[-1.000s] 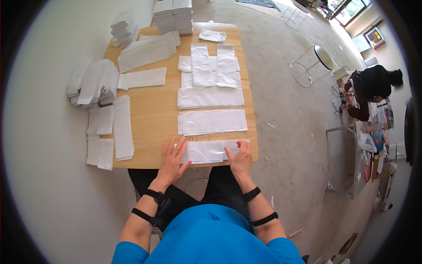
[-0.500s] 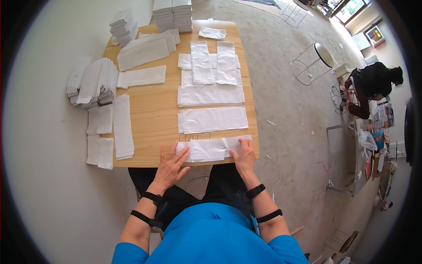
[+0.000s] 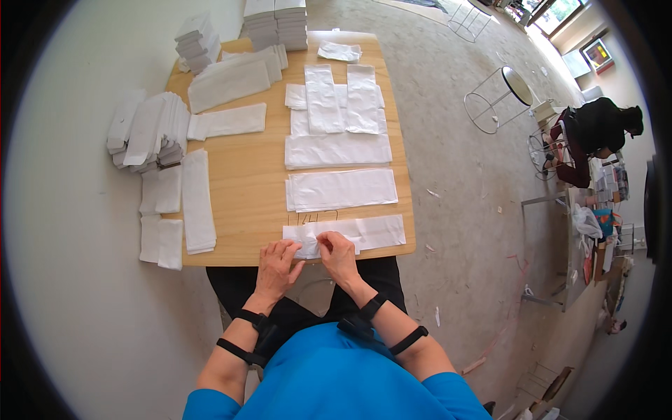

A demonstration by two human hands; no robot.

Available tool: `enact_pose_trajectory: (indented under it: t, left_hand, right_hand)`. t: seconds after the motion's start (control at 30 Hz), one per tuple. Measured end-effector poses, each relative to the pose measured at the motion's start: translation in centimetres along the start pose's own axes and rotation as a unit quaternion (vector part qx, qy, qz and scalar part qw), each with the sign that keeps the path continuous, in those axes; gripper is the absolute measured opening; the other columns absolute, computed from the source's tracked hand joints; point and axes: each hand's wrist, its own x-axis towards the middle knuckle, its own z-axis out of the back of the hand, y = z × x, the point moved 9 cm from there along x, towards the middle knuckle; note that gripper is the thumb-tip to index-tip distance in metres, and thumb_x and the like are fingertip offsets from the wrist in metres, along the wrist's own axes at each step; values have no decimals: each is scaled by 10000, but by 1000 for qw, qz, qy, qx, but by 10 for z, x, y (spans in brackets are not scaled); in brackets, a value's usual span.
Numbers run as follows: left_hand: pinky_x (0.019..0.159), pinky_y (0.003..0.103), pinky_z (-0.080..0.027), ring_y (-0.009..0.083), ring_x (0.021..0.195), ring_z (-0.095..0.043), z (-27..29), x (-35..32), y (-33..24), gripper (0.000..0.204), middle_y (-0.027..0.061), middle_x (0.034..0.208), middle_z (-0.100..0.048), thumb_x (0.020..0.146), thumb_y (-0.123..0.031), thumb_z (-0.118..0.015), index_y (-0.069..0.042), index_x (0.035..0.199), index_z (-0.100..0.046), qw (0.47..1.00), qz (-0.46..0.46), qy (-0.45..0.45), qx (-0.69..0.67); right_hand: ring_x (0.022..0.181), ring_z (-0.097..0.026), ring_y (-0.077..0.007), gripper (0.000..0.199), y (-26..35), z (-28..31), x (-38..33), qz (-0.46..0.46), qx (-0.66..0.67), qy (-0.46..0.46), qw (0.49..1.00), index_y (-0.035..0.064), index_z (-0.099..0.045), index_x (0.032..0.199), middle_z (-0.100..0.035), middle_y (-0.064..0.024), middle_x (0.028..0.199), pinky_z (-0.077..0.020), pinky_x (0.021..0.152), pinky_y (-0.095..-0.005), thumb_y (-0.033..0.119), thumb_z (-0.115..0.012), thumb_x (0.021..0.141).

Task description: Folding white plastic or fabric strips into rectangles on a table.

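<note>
wooden counter (image 3: pixel 252 189) crowded with white cloth strips. left hand (image 3: pixel 278 266) and right hand (image 3: pixel 338 255) pinch nearest white strip (image 3: pixel 350 234) at near edge, fingers closed on its left end, apparently mid-fold; next needs a flat, even crease.

White flat packets cover the wooden table (image 3: pixel 252 189). The nearest long packet (image 3: pixel 350 234) lies along the near edge, its left end under both hands. Beyond it lie two more long white packets (image 3: pixel 341 189), (image 3: pixel 337 150), then two shorter upright packets (image 3: pixel 343 101) side by side. A small crumpled white packet (image 3: pixel 339 51) sits at the far edge. Stacks of white packets (image 3: pixel 276 22) stand at the far end; fanned stacks (image 3: pixel 143 133) overhang the left edge. A framed red-bordered picture (image 3: pixel 598 54) leans far right.
</note>
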Motion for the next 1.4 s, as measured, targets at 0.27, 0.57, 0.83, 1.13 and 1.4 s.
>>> enact_pose_trajectory:
  t: [0.27,0.57,0.83,1.13,1.4]
  left_hand:
    - [864,399,-396,276,935,-554,-19,-1,14,217,80,934,-579,759,-136,-733,-96,928,-603,999,45,-11,-7]
    - [657,278,-455,134,702,-547,-22,-40,66,111,29,822,-622,937,-151,-616,-43,925,-593,835,336,-242,-363]
    - [800,316,-461,190,889,-583,3,-26,23,95,45,989,-684,896,-141,-667,-67,933,-621,880,270,-263,-291]
    - [870,349,-410,247,967,-566,14,9,-27,116,9,1036,-691,838,-120,-687,-103,953,-683,964,84,-185,-170]
    - [851,348,-413,230,937,-554,-3,13,-6,129,-13,1035,-693,847,-100,-671,-106,974,-695,982,76,-142,-100]
  right_hand:
    - [779,-666,-313,112,-4,-5,-4,0,-11,-22,1000,-22,-646,906,-663,-184,863,-525,703,-367,-48,-608,805]
    - [792,-641,-363,99,-1,-5,-3,-16,0,-17,1000,-20,-634,897,-651,-198,862,-510,712,-400,-39,-593,809]
    - [656,-634,-227,124,29,14,-5,-49,34,-34,998,-35,-651,840,-647,-151,799,-505,620,-330,88,-664,841]
    - [570,-562,-130,269,2,44,-8,-148,17,-70,986,-6,-672,789,-635,-96,670,-449,546,-300,257,-714,824]
    - [770,-651,-364,246,-24,57,-2,-160,-113,-79,978,1,-672,787,-671,-179,811,-498,705,-430,243,-671,827]
